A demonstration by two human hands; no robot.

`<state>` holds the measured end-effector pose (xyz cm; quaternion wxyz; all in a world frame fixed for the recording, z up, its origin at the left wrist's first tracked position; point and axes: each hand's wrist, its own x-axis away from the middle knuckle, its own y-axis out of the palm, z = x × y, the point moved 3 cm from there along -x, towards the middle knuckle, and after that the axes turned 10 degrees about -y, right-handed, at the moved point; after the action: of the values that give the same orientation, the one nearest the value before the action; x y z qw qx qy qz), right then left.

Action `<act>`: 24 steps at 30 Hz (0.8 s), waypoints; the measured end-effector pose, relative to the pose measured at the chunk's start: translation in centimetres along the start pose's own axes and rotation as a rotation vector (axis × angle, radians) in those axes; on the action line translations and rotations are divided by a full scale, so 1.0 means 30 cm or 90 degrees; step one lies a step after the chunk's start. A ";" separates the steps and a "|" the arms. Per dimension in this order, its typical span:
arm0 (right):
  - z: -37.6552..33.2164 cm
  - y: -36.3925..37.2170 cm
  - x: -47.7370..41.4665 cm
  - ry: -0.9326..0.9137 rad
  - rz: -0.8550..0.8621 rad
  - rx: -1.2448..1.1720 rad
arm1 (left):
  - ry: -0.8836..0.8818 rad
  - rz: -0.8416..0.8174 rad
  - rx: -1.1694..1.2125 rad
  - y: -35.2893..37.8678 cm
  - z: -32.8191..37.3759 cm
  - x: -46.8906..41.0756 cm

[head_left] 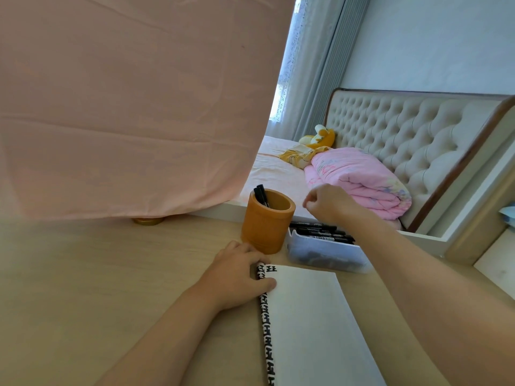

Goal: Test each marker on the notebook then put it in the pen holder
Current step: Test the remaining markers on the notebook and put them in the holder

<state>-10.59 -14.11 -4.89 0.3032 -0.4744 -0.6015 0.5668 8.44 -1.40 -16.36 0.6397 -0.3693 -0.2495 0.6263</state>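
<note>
Head view, near to far: white-paged notebook with a black-and-white patterned spine (306, 316) lies on the pale wooden table (83, 274). Left hand (239, 277) rests flat on its top-left corner, fingers relaxed, pinning it. Beyond is an orange cylindrical pen holder (264, 229) with two black markers (261, 195) standing inside. Translucent plastic box (326, 254) just right of it holds more black markers (320, 232). Right hand (328, 203) hovers above the box, fingers curled, nothing visible in them. Judgement: between markers — next move is to pick one from the box.

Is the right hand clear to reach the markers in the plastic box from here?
Probably yes: the right hand hovers just above the markers in the open box, with nothing between them.
</note>
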 end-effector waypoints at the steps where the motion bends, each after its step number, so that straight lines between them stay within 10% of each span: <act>1: 0.022 0.017 0.012 0.007 -0.048 0.030 | 0.000 0.001 -0.004 0.002 0.000 -0.001; 15: 0.017 0.146 -0.018 0.113 -0.207 0.018 | -0.009 0.002 -0.019 0.008 -0.004 -0.006; 24: 0.017 0.117 -0.014 -0.038 -0.235 0.130 | -0.013 -0.006 -0.026 0.010 -0.004 -0.008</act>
<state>-10.11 -15.02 -8.31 0.4308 -0.3058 -0.6263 0.5733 8.33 -1.67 -16.62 0.6322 -0.3747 -0.2705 0.6219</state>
